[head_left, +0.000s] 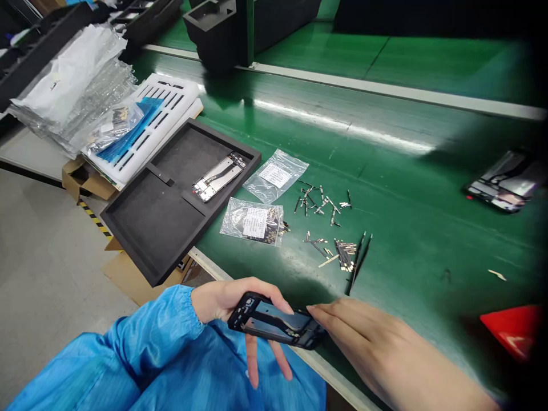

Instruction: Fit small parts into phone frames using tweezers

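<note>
Above the bench's front edge, my left hand (243,290) grips an open phone frame (274,324) by its sides, thumb on top and fingers spread beneath. Its inside faces up, with a grey plate and a dark flex cable. My right hand (370,337) is closed at the frame's right end, fingertips on its edge; its thumb is hidden. Just beyond lie black tweezers (358,265) beside a pile of small flex cables (343,254). More small dark strips (319,200) are scattered farther back.
Two labelled plastic bags (276,176) lie left of the strips. A black foam tray (171,228) holding another phone frame (219,177) overhangs the edge. White slotted trays (171,94) and plastic packaging stand behind. At right are another phone (505,181) and a red object (514,328).
</note>
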{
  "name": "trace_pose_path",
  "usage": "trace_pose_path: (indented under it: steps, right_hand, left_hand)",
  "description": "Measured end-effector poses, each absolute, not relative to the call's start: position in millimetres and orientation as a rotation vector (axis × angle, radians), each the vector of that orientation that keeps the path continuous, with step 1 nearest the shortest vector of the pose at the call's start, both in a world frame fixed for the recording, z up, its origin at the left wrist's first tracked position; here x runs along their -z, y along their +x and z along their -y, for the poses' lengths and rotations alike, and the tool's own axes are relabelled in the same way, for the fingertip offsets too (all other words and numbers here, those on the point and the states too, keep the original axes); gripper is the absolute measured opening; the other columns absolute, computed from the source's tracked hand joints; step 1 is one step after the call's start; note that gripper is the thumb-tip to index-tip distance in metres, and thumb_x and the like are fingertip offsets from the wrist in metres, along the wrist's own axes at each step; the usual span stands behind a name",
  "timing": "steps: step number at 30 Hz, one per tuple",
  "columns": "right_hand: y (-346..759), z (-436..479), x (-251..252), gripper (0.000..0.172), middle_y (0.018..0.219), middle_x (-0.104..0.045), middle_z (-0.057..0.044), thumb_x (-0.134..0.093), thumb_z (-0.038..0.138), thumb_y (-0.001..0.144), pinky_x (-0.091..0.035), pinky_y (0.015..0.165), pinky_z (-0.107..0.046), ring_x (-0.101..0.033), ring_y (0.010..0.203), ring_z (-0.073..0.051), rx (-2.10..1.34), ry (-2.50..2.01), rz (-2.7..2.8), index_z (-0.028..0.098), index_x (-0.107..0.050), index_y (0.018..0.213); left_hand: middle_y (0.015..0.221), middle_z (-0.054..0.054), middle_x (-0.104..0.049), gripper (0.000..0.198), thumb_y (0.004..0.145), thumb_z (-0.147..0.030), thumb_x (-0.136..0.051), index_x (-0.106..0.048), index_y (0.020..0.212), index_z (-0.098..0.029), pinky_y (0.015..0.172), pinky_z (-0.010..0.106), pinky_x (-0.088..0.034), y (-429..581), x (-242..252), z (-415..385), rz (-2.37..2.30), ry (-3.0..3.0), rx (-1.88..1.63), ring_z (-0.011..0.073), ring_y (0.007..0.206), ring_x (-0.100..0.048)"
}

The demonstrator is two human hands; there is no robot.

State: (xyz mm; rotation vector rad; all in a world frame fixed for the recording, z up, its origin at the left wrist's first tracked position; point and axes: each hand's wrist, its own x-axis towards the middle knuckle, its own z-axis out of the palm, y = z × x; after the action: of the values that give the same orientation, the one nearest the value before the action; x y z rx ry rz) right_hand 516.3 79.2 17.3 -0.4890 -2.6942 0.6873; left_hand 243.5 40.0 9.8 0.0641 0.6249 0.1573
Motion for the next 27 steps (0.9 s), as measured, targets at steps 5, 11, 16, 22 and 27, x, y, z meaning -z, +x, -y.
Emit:
trace_pose_path:
  steps: [5,11,16,22,27]
  right_hand:
    - [511,-81,-18,0.038,0.092,-0.077,-0.003,-0.040,0.003,0.109,-0.058,0.066,-0.026,-0.073,0.075,-0.016,-0.686,-0.448,2.741,0.018,-0.073,0.120]
    - [506,-79,-16,0.032,0.079,-0.070,-0.001,-0.042,0.011,0.114,-0.053,0.059,-0.029,-0.068,0.065,-0.016,-0.644,-0.484,2.733,0.018,-0.072,0.107]
    - [506,-70,-7,0.022,0.093,-0.075,-0.007,-0.048,0.014,0.114,-0.059,0.073,-0.033,-0.074,0.079,-0.020,-0.469,-0.587,2.623,0.015,-0.070,0.115]
    - [512,-66,1,0.019,0.112,-0.076,-0.010,-0.062,0.010,0.107,-0.061,0.091,-0.030,-0.075,0.100,-0.019,-0.586,-0.664,2.418,0.016,-0.067,0.124]
    - [520,-73,1,0.022,0.112,-0.073,-0.010,-0.061,0.010,0.107,-0.062,0.083,-0.028,-0.073,0.100,-0.018,-0.734,-0.678,2.377,0.019,-0.070,0.125]
  left_hand:
    - [0.111,0.020,-0.081,0.036,0.091,-0.036,-0.067,-0.082,0.113,-0.012,0.082,0.077,-0.063,244,-8,-35,-0.627,0.128,-0.161,0.0531,0.121,-0.076]
    - [0.106,0.018,-0.083,0.028,0.089,-0.039,-0.069,-0.083,0.100,-0.017,0.085,0.074,-0.064,245,-3,-33,-0.606,0.090,-0.155,0.0515,0.119,-0.077]
    - [0.114,0.018,-0.083,0.036,0.090,-0.042,-0.065,-0.084,0.107,-0.016,0.088,0.074,-0.064,247,1,-34,-0.526,-0.090,-0.190,0.0516,0.123,-0.075]
    - [0.124,0.016,-0.083,0.050,0.089,-0.032,-0.070,-0.078,0.136,-0.021,0.088,0.070,-0.066,246,5,-31,-0.661,-0.047,-0.385,0.0502,0.122,-0.076]
    - [0.122,0.017,-0.083,0.062,0.084,-0.022,-0.070,-0.071,0.145,-0.013,0.083,0.067,-0.068,240,-3,-31,-0.848,0.080,-0.418,0.0482,0.115,-0.079]
